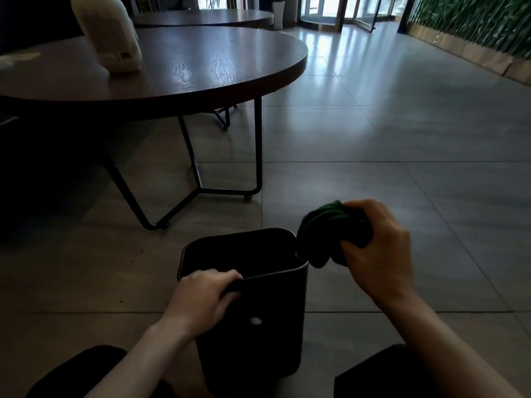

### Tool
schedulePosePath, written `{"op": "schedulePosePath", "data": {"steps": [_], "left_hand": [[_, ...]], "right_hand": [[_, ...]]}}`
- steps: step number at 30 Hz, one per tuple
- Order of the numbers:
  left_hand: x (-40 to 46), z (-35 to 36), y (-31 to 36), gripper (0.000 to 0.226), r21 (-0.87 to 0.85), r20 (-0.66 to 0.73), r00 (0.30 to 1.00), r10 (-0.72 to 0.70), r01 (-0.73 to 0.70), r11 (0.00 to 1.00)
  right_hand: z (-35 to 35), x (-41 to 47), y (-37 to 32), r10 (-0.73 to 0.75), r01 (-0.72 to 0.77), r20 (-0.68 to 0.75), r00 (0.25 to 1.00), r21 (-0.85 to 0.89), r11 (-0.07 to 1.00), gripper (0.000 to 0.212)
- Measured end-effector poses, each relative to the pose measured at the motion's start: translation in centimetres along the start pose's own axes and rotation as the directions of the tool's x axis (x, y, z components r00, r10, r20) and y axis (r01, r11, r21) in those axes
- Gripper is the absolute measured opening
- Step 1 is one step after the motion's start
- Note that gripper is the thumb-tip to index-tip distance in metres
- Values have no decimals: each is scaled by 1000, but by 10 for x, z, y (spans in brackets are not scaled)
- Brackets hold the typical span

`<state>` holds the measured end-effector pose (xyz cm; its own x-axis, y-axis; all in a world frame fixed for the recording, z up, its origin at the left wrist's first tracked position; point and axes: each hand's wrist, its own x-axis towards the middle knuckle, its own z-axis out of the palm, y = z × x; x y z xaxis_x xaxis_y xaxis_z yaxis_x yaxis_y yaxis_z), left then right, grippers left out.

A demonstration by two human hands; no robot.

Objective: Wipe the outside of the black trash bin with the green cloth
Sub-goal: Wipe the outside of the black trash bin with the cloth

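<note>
The left hand [205, 294] grips the near rim of the black trash bin [253, 326]; the right hand [379, 254] clutches the bunched green cloth [324, 225] at its right rim, with open floor [402, 168] beyond.

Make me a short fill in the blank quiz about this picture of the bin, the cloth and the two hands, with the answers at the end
1. The left hand grips the near rim of the black trash bin, which stands on the ____.
2. The bunched green cloth is held by the ____ hand.
3. The cloth sits at the bin's ____ side, near its top edge.
4. A white bag rests on the round ____.

Answers: floor; right; right; table
</note>
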<state>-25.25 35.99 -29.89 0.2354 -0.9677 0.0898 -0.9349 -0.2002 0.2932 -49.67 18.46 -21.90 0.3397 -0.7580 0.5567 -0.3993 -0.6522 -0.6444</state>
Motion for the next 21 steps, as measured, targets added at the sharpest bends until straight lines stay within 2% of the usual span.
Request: {"op": "schedulePosePath", "data": {"steps": [5, 9, 12, 16, 21], "left_hand": [[32, 3, -38, 33, -3, -71, 991, -110, 110, 994], [30, 18, -62, 48, 9, -58, 973, -225, 226, 974], [26, 29, -73, 76, 69, -36, 992, -123, 126, 990], [32, 28, -98, 119, 80, 35, 999, 14, -17, 997], [51, 32, -120, 129, 35, 55, 996, 68, -70, 997]], "right_hand": [[-5, -3, -10, -13, 13, 4, 1000, 15, 1000, 44], [25, -22, -13, 16, -18, 69, 997, 30, 999, 48], [63, -42, -9, 43, -49, 140, 989, 36, 998, 53], [118, -60, -1, 34, -36, 164, 986, 11, 999, 56], [194, -65, -7, 17, -10, 105, 994, -67, 998, 61]]}}
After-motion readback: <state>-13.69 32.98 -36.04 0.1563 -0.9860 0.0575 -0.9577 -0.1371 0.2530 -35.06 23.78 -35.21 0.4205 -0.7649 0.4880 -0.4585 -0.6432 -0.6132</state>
